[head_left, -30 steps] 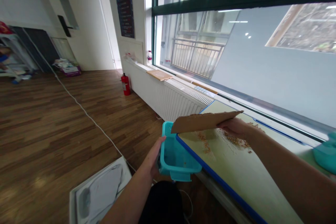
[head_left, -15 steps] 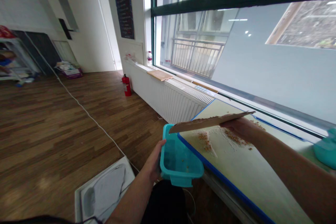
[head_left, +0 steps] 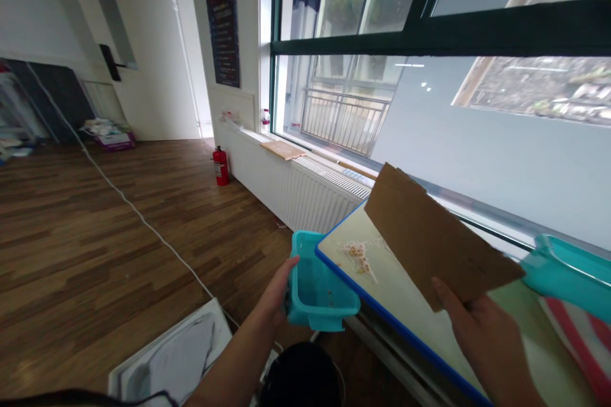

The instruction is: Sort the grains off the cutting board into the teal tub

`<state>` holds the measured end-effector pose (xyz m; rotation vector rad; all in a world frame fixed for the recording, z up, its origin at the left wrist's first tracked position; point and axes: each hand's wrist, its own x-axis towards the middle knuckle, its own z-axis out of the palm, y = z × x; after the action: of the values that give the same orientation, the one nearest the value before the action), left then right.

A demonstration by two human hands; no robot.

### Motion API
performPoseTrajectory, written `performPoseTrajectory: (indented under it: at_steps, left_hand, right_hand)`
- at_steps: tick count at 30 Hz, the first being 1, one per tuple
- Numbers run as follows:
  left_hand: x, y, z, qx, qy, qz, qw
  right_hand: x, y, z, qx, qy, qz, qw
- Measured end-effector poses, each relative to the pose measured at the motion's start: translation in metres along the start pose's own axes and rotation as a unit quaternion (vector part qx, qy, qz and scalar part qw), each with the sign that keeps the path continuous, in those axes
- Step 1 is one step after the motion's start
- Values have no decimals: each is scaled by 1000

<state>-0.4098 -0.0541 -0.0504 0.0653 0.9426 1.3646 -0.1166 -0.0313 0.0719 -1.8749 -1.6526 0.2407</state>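
My left hand point(head_left: 278, 292) grips the left wall of a turquoise plastic container point(head_left: 324, 283), held just below the table's near left corner. A few small bits lie inside it. In my right hand point(head_left: 482, 331) is a flat piece of brown cardboard point(head_left: 429, 235), pinched at its lower edge and tilted up over the table. On the pale tabletop point(head_left: 396, 296) with its blue rim, a patch of small tan and white crumbs point(head_left: 359, 257) lies near the corner by the container. The cardboard hides part of the tabletop behind it.
Another turquoise container point(head_left: 573, 273) and a red-and-white striped cloth point(head_left: 573, 337) are at the table's right. A radiator point(head_left: 315, 194) runs beneath the window. A fire extinguisher point(head_left: 220, 166) stands on the wooden floor, crossed by a white cable point(head_left: 143, 219). A white tray-like object point(head_left: 167, 356) sits lower left.
My right hand has drawn back toward me and turned the cardboard from nearly edge-on to showing its broad face. The container stays in my left hand beside the table corner. The view has shifted.
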Motion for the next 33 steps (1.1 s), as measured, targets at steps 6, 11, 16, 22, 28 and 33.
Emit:
performPoseTrajectory:
  at_steps: [6,11,16,22,28,33]
  left_hand:
    - [-4,5,16,23,37,43,998]
    - [-1,15,25,16,23,44,999]
    - [4,19,28,17,30,42,999]
    - [7,19,26,19,55,38,998]
    - [9,18,24,15,45,37,998]
    - [8,17,23,33,55,39,997]
  right_hand:
    - [-40,0,29,-52,55,-40,996]
    - [-41,-5,46,-116,58,-77,989]
    - [-37,-2,59,-182,54,-109,976]
    - [-45,-3,74,-201,71,-154,965]
    - [-55,-17,87,-166,114,-180,963]
    - [-61,-30,93,-171,126,-188,959]
